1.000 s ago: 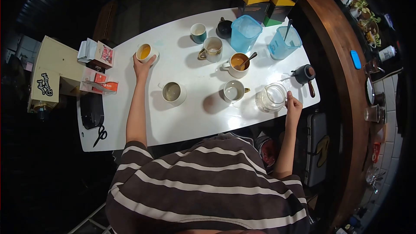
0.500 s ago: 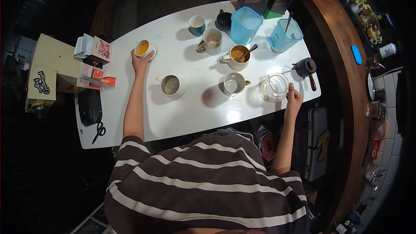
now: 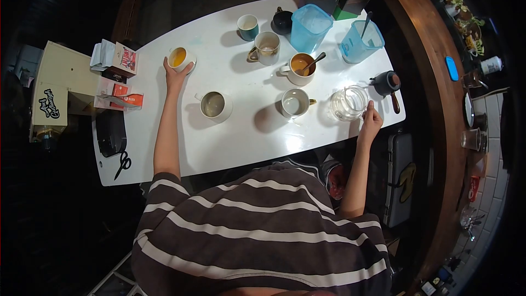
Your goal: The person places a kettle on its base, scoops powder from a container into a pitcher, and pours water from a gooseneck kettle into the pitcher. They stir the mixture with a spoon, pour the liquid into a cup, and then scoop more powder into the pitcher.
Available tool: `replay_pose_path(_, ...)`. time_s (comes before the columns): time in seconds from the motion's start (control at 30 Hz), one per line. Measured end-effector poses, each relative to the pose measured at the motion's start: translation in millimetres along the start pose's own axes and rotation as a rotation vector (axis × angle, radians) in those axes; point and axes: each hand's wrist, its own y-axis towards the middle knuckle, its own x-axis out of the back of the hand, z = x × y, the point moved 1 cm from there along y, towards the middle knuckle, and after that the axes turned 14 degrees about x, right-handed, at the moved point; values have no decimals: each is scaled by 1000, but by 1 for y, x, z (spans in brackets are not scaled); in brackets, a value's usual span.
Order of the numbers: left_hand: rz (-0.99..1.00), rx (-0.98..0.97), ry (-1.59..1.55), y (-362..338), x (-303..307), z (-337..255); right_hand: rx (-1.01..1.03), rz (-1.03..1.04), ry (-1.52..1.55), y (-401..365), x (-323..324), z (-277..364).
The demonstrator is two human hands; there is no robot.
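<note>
My left hand [image 3: 175, 76] is wrapped round a white cup [image 3: 189, 61] with yellow-orange liquid in it, at the left of the white table [image 3: 246, 142]. At the right, my right hand [image 3: 372, 124] pinches the handle of a clear glass jug [image 3: 349, 104] near the front edge. A grey-white mug [image 3: 215, 106] stands between my hands, and a mug with a gold handle [image 3: 296, 103] is left of the jug. Behind it, a white mug [image 3: 298, 77] holds brown liquid and a spoon [image 3: 316, 61].
Further back are a patterned mug [image 3: 267, 49], a teal cup [image 3: 248, 28], a black cup [image 3: 282, 22] and two blue containers [image 3: 310, 30]. A dark pot [image 3: 386, 83] stands at the right. Packets [image 3: 125, 59] and scissors [image 3: 123, 165] lie at the left.
The view has shifted slightly. Both hands keep their holds on the cup and the jug handle, with little visible movement.
</note>
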Motion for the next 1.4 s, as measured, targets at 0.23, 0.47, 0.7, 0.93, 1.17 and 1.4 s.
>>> replay_pose_path(0.23,71,23,-347,-44,38,28,-4,0,49,-5,-3,-8)
replay_pose_path(0.47,190,-125,-452,-172,41,32,624,0,-764,-12,-8,53)
replay_pose_path(0.7,243,-254,-300,-212,23,14,528,548,-306,-36,-57,134)
replay_pose_path(0.93,183,-172,-292,-216,7,10,627,948,-364,-60,-117,122)
replay_pose_path(1.17,208,-130,-329,-224,3,2,595,929,-348,-62,-123,110)
replay_pose_path(1.4,288,-173,-359,-241,-17,-16,566,856,-394,-56,-111,115)
